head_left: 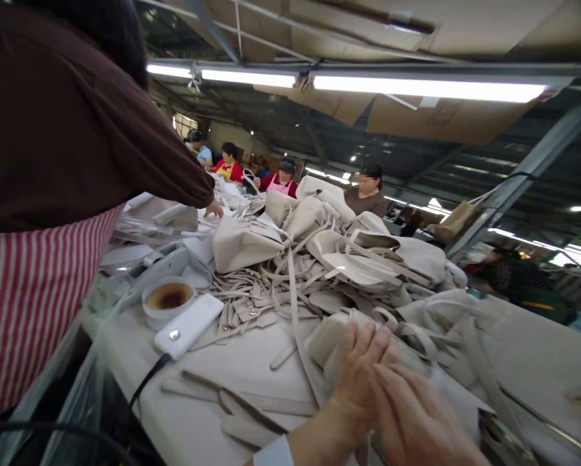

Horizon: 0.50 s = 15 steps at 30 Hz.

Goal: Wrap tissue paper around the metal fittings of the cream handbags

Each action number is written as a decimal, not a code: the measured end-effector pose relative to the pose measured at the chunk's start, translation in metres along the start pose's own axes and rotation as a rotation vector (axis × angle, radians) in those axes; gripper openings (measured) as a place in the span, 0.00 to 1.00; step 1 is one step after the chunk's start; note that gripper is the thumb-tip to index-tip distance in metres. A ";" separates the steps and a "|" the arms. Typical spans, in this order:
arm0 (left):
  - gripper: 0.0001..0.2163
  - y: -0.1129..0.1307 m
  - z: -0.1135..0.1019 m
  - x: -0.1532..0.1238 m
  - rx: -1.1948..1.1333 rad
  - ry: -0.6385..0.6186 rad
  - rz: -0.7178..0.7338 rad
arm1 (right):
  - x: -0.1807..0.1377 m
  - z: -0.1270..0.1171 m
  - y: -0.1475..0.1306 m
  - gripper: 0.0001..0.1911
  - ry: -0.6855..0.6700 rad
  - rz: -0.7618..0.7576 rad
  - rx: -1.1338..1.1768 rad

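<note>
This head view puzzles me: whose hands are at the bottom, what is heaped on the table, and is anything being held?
The camera sits on a worker's head, looking forward and down. The left hand and right hand are that worker's own, overlapping as they press on a cream bag piece; no clear grip shows. The table carries a heap of cream bags, loose straps, a small bowl and a white flat case. A co-worker's sleeve reaches in from the left.

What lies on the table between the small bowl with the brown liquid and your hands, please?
In the head view, a white case lies beside the bowl; then loose cream straps cross the table toward the left hand and right hand.
</note>
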<state>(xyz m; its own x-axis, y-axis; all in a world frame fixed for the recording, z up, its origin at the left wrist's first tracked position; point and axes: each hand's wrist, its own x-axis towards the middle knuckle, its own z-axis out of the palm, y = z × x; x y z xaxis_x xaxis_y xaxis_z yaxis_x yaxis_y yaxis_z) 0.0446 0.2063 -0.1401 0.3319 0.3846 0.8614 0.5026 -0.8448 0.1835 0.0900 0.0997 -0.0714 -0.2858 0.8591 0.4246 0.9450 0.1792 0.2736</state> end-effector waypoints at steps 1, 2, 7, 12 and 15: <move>0.15 0.001 -0.001 -0.001 0.000 0.014 -0.002 | 0.017 0.003 -0.018 0.19 -0.026 -0.002 0.032; 0.15 0.002 -0.004 -0.002 0.002 0.028 -0.016 | 0.035 0.009 -0.036 0.19 -0.055 -0.007 0.059; 0.17 -0.001 -0.019 -0.003 -0.020 0.086 -0.065 | 0.118 0.050 -0.106 0.14 -0.345 -0.081 0.205; 0.13 -0.012 -0.020 -0.004 0.046 0.154 0.035 | 0.161 0.072 -0.132 0.21 -0.467 -0.030 0.235; 0.13 -0.017 -0.018 -0.004 0.064 0.187 0.063 | 0.167 0.078 -0.140 0.15 -0.480 -0.015 0.246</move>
<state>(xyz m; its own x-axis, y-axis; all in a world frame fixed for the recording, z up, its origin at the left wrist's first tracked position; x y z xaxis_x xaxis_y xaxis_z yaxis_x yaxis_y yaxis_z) 0.0200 0.2120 -0.1380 0.2128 0.2511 0.9443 0.5375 -0.8371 0.1015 -0.0777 0.2553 -0.1063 -0.2489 0.9679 -0.0361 0.9673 0.2503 0.0416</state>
